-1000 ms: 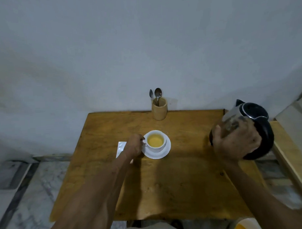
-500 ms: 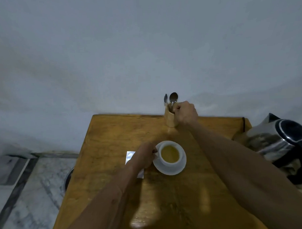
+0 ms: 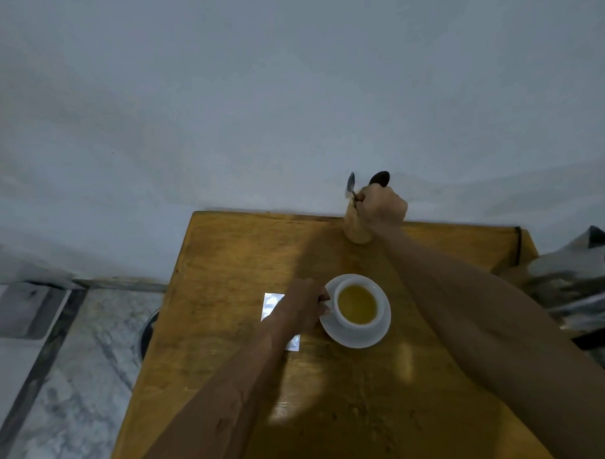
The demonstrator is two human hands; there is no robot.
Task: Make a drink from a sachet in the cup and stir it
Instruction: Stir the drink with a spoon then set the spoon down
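Fingers (image 3: 361, 197) of the right hand (image 3: 382, 206) curl shut around a spoon (image 3: 381, 178) standing in a wooden holder (image 3: 354, 227) at the far edge of the tabletop (image 3: 247, 252), its dark bowl poking above the knuckles; a second spoon (image 3: 351, 184) stands just beside it in the same holder. The head camera, the only view, shows the left hand (image 3: 305, 306) resting against the left side of a white cup (image 3: 358, 304), fingers folded at the handle; whether they pinch it or merely steady it cannot be told. The cup sits upright on a white saucer (image 3: 356, 337) near the middle of the tabletop, filled with a yellow-orange liquid. A silvery sachet (image 3: 271, 302) lies flat on the wood just left of the saucer, partly under the left forearm. At the right edge of the frame, a kettle (image 3: 577, 288) with a shiny steel body stands off the tabletop's right side, well apart from both hands.

Judging by the filled cup and the sachet lying flat, the mixing and pouring look done. What appears left is the stirring: the spoon is not yet clear of its holder and must be brought across to the cup. The reach passes over the cup, so a careless return could knock it or slop the drink onto the saucer.
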